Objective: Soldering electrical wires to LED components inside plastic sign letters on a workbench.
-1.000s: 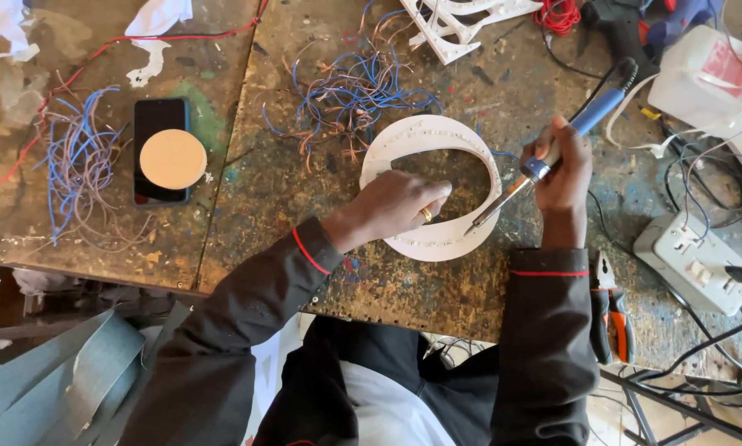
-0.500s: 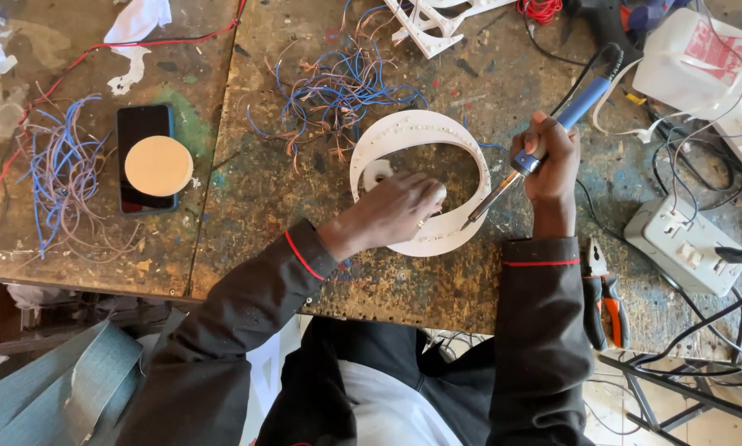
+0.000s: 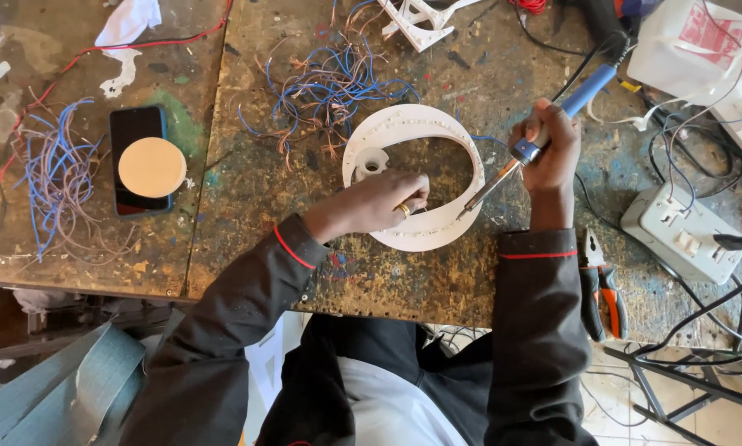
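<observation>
Stained and paint-flecked, the wooden worktop [image 3: 247, 206] is strewn with wire offcuts. At its middle lies a white ring-shaped board [image 3: 412, 177], flat on the wood, with a row of small dots along its rim and a small white fitting on its left side. The left hand [image 3: 383, 202] rests on the ring's lower left part, fingers curled and pressing down on it; whether anything is pinched between the fingertips cannot be told. The right hand [image 3: 548, 149] is closed around the blue grip of a soldering iron [image 3: 536, 140], just beyond the ring's right edge, and the iron's metal tip slants down and left to meet the ring's lower right rim. A tangle of blue and copper wires [image 3: 329, 91] lies just above the ring. Well to the left sits a dark phone [image 3: 139, 161] with a pale round disc [image 3: 151, 167] on it. Orange-handled pliers [image 3: 602, 289] lie near the right sleeve, beside a grey power strip [image 3: 689, 235].
</observation>
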